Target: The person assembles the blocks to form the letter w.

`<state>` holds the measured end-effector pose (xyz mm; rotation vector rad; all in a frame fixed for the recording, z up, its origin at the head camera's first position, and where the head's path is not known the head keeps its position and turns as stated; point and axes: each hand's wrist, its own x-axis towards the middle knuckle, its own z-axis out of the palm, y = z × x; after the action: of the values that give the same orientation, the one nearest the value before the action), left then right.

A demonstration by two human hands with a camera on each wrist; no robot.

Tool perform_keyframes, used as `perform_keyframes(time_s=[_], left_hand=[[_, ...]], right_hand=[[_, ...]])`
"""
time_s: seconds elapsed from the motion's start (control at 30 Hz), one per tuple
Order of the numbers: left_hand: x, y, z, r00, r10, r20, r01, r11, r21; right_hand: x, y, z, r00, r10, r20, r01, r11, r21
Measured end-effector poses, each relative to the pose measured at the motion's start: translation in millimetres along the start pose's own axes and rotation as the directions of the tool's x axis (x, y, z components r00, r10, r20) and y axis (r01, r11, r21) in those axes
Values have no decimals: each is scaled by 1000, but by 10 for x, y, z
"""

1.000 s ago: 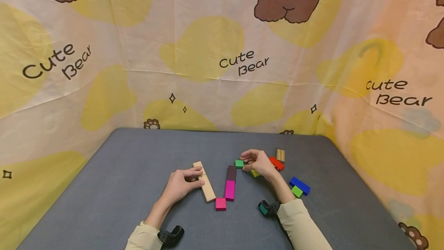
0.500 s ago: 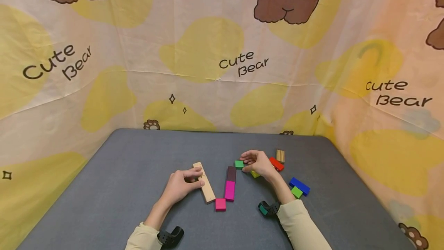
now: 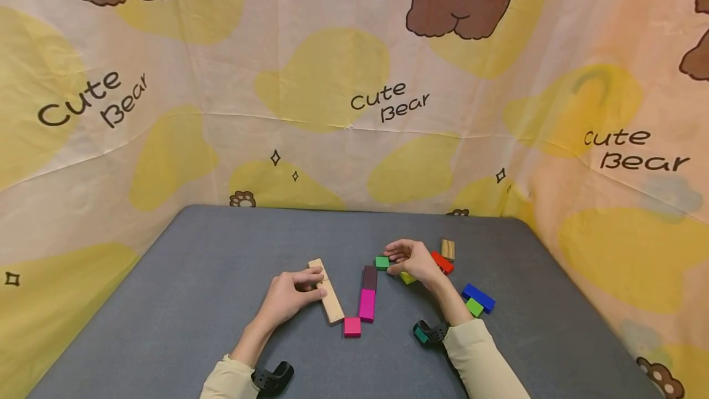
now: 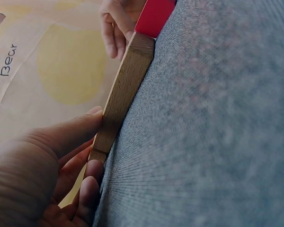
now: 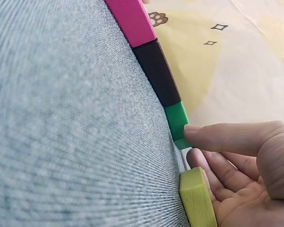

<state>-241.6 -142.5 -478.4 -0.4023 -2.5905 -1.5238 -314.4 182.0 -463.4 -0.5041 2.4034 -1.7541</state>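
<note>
In the head view my left hand point(image 3: 290, 294) rests at a slanted row of plain wooden blocks point(image 3: 332, 303), fingertips over the upper part and thumb at the left edge. The left wrist view shows that thumb against the wooden block point(image 4: 128, 80). A pink block point(image 3: 352, 327) sits at the row's near end. Beside it runs a magenta block point(image 3: 367, 305), then a dark purple block point(image 3: 369, 278) and a green block point(image 3: 382, 263). My right hand point(image 3: 412, 260) has its thumb touching the green block point(image 5: 176, 120), its other fingers loosely bent. A yellow-green block point(image 5: 197, 196) lies under this hand.
Right of my right hand lie a red block point(image 3: 442, 261) and a striped wooden piece point(image 3: 448, 249). A blue block point(image 3: 479, 297) and a light green block point(image 3: 474, 307) lie nearer the right edge of the grey table point(image 3: 166, 300). A printed curtain point(image 3: 310, 159) hangs behind.
</note>
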Motion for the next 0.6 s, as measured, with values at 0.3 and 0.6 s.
perform_keyframes(time_s=[0.3, 0.6], left_hand=[[-2, -5, -4, 1000, -1, 4, 1, 1000, -5], [7, 0, 4, 1000, 21, -4, -21, 1000, 11]], right_hand=[[8, -2, -13, 1000, 17, 16, -18, 999, 46], [-78, -76, -293, 1000, -27, 15, 27, 998, 48]])
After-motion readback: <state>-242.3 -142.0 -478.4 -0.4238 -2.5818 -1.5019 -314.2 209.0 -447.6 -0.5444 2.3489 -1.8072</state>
